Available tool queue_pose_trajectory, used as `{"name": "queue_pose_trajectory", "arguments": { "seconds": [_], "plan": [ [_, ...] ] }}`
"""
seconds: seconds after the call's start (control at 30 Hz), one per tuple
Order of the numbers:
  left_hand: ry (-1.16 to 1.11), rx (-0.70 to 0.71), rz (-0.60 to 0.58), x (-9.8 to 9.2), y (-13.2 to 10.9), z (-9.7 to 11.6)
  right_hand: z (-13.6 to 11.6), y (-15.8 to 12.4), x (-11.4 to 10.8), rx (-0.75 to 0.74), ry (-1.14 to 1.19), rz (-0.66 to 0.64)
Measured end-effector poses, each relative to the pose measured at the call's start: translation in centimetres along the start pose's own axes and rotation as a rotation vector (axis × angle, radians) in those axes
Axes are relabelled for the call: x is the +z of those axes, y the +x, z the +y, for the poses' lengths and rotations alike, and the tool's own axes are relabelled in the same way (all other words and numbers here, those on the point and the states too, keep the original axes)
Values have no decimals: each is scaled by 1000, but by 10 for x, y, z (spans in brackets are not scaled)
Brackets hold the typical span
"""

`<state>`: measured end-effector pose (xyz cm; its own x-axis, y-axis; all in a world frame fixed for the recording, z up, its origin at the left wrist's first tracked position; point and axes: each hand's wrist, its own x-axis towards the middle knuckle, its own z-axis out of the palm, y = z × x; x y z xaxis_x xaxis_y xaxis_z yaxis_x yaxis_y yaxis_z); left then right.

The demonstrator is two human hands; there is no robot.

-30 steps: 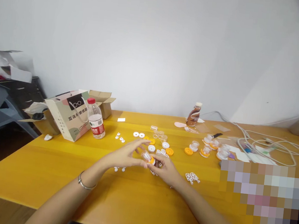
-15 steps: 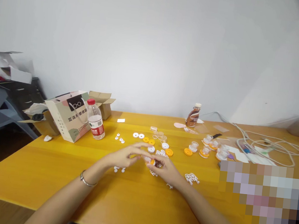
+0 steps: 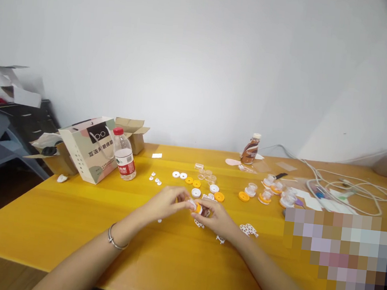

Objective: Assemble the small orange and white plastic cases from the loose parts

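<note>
Two hands meet on a small orange-and-clear part [image 3: 199, 208], raised between them over the counter [image 3: 153, 261].
In the head view, the right hand's [image 3: 218, 219] grip is pinched round the orange side, seemingly to steady it; the left hand's [image 3: 168, 202] grip is drawn in, thumb and fingers on the clear end. Loose discs [image 3: 219, 197] lie just beyond, probably for easy reach; clear-topped pieces [image 3: 265, 197] sit farther right, perhaps to keep them separate.

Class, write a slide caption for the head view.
Left hand and right hand hold a small orange part above a table with round discs.
</note>
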<state>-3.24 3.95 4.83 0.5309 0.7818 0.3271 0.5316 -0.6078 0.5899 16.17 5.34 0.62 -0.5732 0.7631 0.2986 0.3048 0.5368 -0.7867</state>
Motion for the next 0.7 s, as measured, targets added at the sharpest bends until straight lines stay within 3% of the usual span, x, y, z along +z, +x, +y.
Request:
{"name": "queue_pose_trajectory", "arguments": {
  "seconds": [0.1,0.17,0.23,0.33,0.4,0.47,0.6,0.67,0.7],
  "plan": [
    [-9,112,-171,0,-2,3,1,-1,0,17,21,-99],
    [-13,197,-169,-1,-4,6,5,0,0,34,43,-93],
    [21,185,-47,-1,-4,3,11,4,-5,40,77,32],
    [113,150,139,3,0,-12,24,11,-20,69,174,360],
    [160,158,204,3,4,-28,34,13,-39,170,218,550],
    [196,144,320,-2,8,-44,41,11,-62,289,132,647],
    [313,21,649,-32,11,-75,51,-4,-110,521,-136,559],
    [416,-132,656,-49,9,-92,53,-15,-128,583,-224,455],
    [479,-226,560,-55,7,-101,55,-20,-135,629,-272,389]
  ]
}}
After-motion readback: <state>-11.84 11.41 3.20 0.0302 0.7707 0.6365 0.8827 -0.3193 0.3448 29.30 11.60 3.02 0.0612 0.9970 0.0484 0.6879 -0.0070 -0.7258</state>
